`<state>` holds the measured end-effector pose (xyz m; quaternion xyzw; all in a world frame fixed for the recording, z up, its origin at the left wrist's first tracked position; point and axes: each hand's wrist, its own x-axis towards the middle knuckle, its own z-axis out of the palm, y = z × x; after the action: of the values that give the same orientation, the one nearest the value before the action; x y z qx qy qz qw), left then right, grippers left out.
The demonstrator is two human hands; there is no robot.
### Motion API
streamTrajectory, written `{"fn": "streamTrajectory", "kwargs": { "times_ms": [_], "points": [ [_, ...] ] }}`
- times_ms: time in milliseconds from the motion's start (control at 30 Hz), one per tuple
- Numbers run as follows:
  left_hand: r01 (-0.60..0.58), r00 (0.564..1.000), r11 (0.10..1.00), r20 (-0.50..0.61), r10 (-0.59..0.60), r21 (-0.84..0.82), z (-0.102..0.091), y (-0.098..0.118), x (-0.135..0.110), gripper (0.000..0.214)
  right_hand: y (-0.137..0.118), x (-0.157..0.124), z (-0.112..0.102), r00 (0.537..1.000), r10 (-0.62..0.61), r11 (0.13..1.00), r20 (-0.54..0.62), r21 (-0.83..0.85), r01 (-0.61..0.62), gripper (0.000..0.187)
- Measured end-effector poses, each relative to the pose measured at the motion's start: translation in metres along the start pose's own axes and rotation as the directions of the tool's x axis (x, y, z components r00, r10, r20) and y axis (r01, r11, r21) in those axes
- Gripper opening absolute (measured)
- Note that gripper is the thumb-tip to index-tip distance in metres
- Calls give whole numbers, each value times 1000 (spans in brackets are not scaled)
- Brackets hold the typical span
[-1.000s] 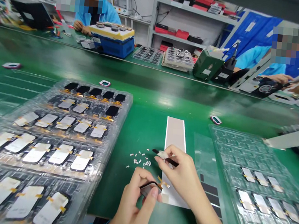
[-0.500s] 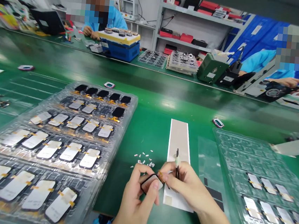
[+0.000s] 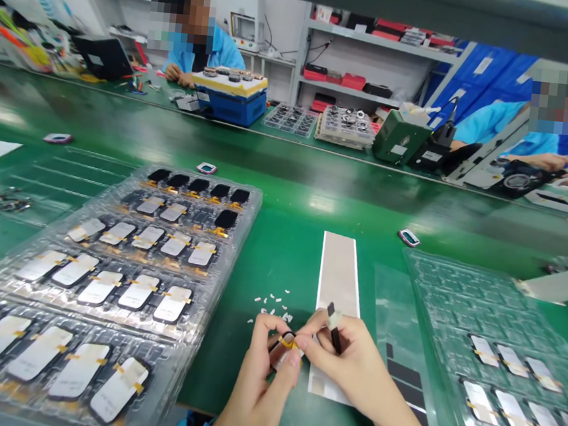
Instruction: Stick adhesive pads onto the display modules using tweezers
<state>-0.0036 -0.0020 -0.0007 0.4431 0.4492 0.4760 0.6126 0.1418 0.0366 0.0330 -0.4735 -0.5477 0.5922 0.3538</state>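
My left hand is closed on a small display module, its thumb across the pale back. An orange flex cable shows at the module's upper edge. The thumb and forefinger of my right hand meet at that cable. Tucked in the same hand is a pair of dark tweezers with a pale wrap, one end sticking up. Below my right hand lies a long beige sheet with white edges. Several small white scraps lie just beyond my left hand.
A clear tray of display modules stands at left, another partly filled tray at right. Beside the right one lies a film with dark strips. Across the bench are a blue box and two people in blue sleeves.
The module in my left hand has tilted, and its orange cable now shows on top. My right fingers have moved closer over it, and the tweezers lean more to the left.
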Motion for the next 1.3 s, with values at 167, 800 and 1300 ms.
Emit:
{"fn": "streamTrajectory", "kwargs": {
  "times_ms": [167, 800, 1300],
  "points": [
    [-48, 999, 998, -12, 48, -36, 5, -1, 2, 36, -7, -1, 2, 997, -81, 996, -8, -30, 81, 32],
    [-6, 1000, 999, 17, 7, -44, 3, -3, 0, 35, -3, -1, -5, 997, -74, 990, -12, -121, 72, 24],
    [18, 999, 997, 30, -16, -68, 3, 3, 2, 37, -5, -2, -4, 998, -70, 997, 0, -44, 70, 24]
  ]
}}
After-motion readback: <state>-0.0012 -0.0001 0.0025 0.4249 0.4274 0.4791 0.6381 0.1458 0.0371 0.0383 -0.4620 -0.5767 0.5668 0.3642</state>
